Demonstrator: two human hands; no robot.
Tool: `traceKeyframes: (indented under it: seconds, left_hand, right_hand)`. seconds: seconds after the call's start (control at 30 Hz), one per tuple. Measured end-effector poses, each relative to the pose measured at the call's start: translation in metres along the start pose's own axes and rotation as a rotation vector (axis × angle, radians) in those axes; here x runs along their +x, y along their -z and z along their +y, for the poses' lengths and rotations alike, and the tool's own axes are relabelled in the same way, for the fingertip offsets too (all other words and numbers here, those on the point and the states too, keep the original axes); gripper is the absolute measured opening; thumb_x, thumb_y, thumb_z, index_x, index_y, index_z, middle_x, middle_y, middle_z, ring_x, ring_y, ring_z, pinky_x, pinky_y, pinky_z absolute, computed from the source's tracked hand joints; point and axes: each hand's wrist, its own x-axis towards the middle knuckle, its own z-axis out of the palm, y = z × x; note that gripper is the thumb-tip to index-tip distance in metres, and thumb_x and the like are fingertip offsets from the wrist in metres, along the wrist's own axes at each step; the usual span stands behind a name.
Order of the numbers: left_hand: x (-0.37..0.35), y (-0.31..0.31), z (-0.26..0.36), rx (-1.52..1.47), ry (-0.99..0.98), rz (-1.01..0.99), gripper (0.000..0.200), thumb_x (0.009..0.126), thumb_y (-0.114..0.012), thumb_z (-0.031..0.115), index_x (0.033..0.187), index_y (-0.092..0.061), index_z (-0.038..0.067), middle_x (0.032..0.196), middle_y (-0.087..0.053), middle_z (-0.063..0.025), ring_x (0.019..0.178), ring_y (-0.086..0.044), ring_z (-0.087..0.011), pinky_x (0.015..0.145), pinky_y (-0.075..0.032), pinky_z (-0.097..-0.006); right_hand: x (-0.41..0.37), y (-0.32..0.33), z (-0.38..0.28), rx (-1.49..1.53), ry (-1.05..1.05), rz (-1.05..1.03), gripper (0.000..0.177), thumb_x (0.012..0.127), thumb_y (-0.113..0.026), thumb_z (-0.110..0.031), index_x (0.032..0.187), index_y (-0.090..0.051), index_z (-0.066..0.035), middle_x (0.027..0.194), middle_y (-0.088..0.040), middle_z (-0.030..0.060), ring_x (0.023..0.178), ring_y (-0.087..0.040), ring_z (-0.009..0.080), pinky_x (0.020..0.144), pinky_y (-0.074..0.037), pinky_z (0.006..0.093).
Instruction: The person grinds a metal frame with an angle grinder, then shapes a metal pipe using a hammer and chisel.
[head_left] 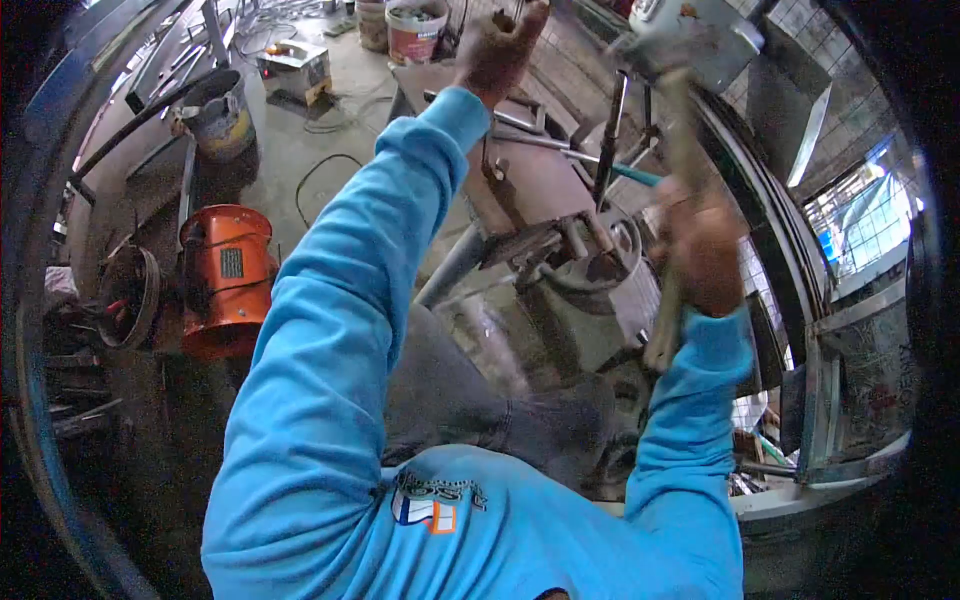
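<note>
My right hand (702, 245) is closed around the wooden handle (665, 325) of a hammer, raised and smeared by motion. Its head is a grey blur near the top of the view. Farther forward, my left hand (497, 55) is held above the far end of a brown-topped workbench (530, 190), fingers curled; what is in them, if anything, I cannot make out. Metal bars and an upright dark rod (610, 140) stand at the bench's right side, between my hands. Clamp-like metal parts (575, 240) sit at its near end.
An orange drum-shaped blower (228, 275) stands on the floor at left, with a stained bucket (220, 115) behind it. A box-shaped machine (295, 70) and a paint bucket (415, 32) are farther back. Cables cross the floor. A metal frame with mesh (870, 225) lines the right.
</note>
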Motion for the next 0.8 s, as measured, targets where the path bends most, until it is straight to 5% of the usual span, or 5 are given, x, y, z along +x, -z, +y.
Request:
traceKeyframes:
  seconds: [0.2, 0.37, 0.53, 0.67, 0.8]
  left_hand:
    - [0.003, -0.01, -0.001, -0.004, -0.067, 0.055, 0.044, 0.091, -0.062, 0.04, 0.1, -0.067, -0.003, 0.079, -0.067, -0.0065, 0.07, -0.056, -0.0131, 0.065, -0.046, -0.0299]
    - [0.032, 0.007, -0.051, 0.488, -0.192, -0.03, 0.045, 0.087, -0.062, 0.019, 0.13, -0.048, 0.014, 0.056, -0.05, -0.0059, 0.044, -0.05, -0.0185, 0.039, -0.04, -0.0346]
    - [0.009, 0.004, -0.069, 1.271, -0.403, -0.024, 0.058, 0.092, -0.061, 0.041, 0.14, -0.044, 0.014, 0.123, -0.056, -0.0196, 0.1, -0.057, -0.0332, 0.08, -0.045, -0.0504]
    - [-0.002, 0.012, -0.036, 0.485, -0.454, 0.006, 0.039, 0.089, -0.058, 0.023, 0.125, -0.045, 0.013, 0.059, -0.051, -0.0096, 0.049, -0.052, -0.0221, 0.046, -0.041, -0.0389]
    - [-0.019, 0.022, -0.008, 0.082, 0.192, 0.123, 0.036, 0.091, -0.058, 0.037, 0.09, -0.061, 0.001, 0.071, -0.059, -0.0129, 0.058, -0.057, -0.0226, 0.052, -0.046, -0.0398]
  right_hand:
    - [0.03, -0.032, 0.023, -0.384, 0.54, 0.538, 0.034, 0.092, -0.057, -0.03, 0.109, -0.058, -0.001, 0.066, -0.056, 0.0106, 0.058, -0.055, 0.0238, 0.056, -0.046, 0.0372]
    - [0.009, -0.065, 0.066, -0.28, 0.453, 0.064, 0.03, 0.09, -0.061, -0.029, 0.099, -0.06, -0.001, 0.062, -0.055, 0.0102, 0.056, -0.057, 0.021, 0.051, -0.047, 0.0366]
    - [0.015, -0.062, 0.01, 0.104, 0.193, 0.356, 0.037, 0.092, -0.057, -0.036, 0.099, -0.058, 0.0, 0.07, -0.063, 0.0145, 0.059, -0.062, 0.0315, 0.056, -0.049, 0.0422]
    - [0.003, -0.097, 0.082, -0.274, 0.37, -0.038, 0.038, 0.09, -0.058, -0.033, 0.107, -0.057, 0.001, 0.075, -0.064, 0.0156, 0.067, -0.065, 0.0308, 0.063, -0.051, 0.0417]
    - [-0.006, -0.079, 0.091, -0.085, 0.089, -0.09, 0.046, 0.086, -0.061, -0.031, 0.119, -0.054, 0.001, 0.086, -0.066, 0.0192, 0.079, -0.066, 0.0344, 0.073, -0.051, 0.044]
